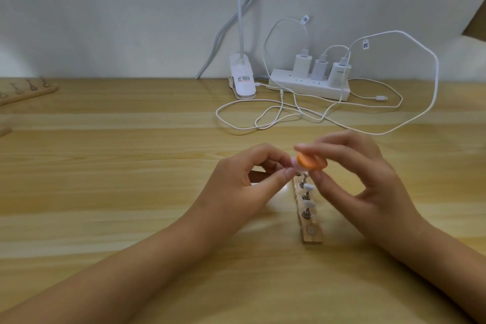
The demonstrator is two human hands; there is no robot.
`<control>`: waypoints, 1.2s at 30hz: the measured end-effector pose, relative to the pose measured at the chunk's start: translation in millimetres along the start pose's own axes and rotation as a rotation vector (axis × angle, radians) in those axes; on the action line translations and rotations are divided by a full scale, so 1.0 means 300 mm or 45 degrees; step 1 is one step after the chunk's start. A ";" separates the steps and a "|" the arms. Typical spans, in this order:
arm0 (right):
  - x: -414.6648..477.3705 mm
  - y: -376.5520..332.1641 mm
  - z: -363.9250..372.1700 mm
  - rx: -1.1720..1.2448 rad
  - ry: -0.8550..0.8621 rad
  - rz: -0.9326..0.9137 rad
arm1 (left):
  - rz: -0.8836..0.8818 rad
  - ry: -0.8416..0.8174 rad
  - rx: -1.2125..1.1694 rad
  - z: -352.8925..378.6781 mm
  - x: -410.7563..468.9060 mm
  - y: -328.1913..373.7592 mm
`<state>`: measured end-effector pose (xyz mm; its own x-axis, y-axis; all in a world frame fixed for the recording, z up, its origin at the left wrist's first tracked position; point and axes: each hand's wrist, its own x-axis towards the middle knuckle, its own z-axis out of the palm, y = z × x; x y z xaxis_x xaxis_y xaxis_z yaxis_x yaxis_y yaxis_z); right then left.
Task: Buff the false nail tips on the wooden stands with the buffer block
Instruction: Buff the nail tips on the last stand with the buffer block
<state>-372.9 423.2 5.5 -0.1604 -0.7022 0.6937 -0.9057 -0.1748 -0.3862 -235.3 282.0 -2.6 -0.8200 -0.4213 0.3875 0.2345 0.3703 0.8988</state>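
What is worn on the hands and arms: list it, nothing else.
The left hand and right hand are bare: no gloves, rings, watch or bracelets visible. The left forearm and right forearm are uncovered to the frame edge, with no sleeves in view.

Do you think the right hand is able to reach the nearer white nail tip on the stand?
Probably yes: the nail tip sits uncovered beside the right hand, with nothing between them.

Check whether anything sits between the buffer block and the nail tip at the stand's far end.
Nothing visible does. The right hand holds the orange buffer block right at the far-end nail tip, which the left hand pinches from the side. Whether block and tip touch is blurred.
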 end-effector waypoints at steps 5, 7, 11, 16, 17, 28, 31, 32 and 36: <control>0.001 0.001 0.000 -0.088 -0.006 -0.075 | -0.022 0.008 -0.011 -0.001 0.000 -0.001; 0.004 0.007 -0.003 -0.090 0.011 -0.021 | -0.051 0.019 -0.004 -0.003 0.000 -0.007; 0.001 0.010 0.008 -0.144 0.006 -0.082 | -0.052 0.017 -0.001 -0.004 -0.001 -0.005; 0.018 0.047 -0.015 -0.001 0.104 0.162 | -0.093 -0.001 -0.044 -0.006 -0.005 -0.008; 0.016 0.041 -0.015 0.032 0.122 0.146 | -0.088 -0.007 -0.048 -0.006 -0.005 -0.007; 0.002 0.001 -0.006 0.184 0.096 -0.082 | -0.088 0.007 -0.026 -0.006 -0.005 0.001; 0.009 0.016 -0.001 0.151 0.089 -0.010 | -0.094 0.006 -0.044 -0.003 -0.005 0.000; 0.002 0.011 0.005 0.110 0.053 -0.067 | -0.088 0.005 -0.037 -0.003 -0.004 0.001; -0.011 -0.004 0.012 0.147 0.001 -0.207 | -0.072 0.008 -0.056 -0.009 -0.004 0.000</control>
<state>-369.9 423.4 1.4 -0.0163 -0.6578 0.7530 -0.8686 -0.3638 -0.3365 -233.1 280.3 -2.6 -0.8293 -0.4460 0.3368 0.2104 0.3092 0.9274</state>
